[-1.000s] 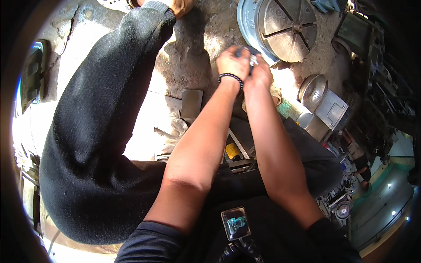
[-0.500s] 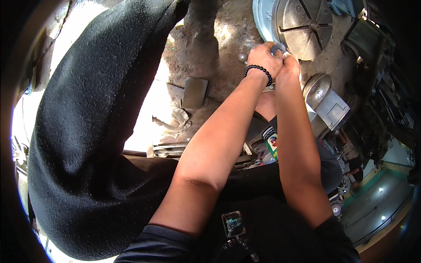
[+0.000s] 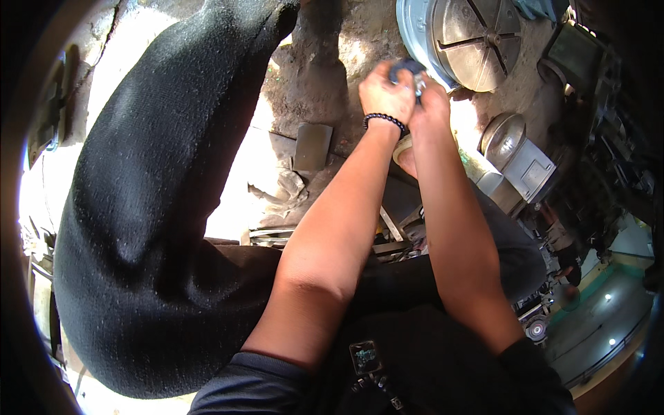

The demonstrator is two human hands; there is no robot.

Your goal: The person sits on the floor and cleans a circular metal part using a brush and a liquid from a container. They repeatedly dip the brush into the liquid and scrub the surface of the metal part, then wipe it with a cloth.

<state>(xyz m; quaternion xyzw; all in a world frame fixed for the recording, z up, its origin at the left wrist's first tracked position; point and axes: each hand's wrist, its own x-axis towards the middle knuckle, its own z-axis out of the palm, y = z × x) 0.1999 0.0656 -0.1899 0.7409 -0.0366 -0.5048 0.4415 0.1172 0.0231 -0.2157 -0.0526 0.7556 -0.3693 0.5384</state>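
Observation:
My left hand, with a dark beaded bracelet at the wrist, is closed on a crumpled dark cloth-like bundle. Pressed close beside it, my right hand is curled round the right side of the same bundle. Something small and shiny shows between the two hands; motion blurs it, so its kind is unclear. Both hands are held up in front of me, just left of a round metal disc with radial slots, which sits on a light blue base.
A round metal lamp-like bowl and a grey box stand right of my forearms. A flat metal plate lies on the stained ground, with metal strips nearer me. My bent leg fills the left side.
Both hands have moved left and slightly nearer, away from the slotted disc. The dark bundle now shows above them; a grey ring-like shape showed there before.

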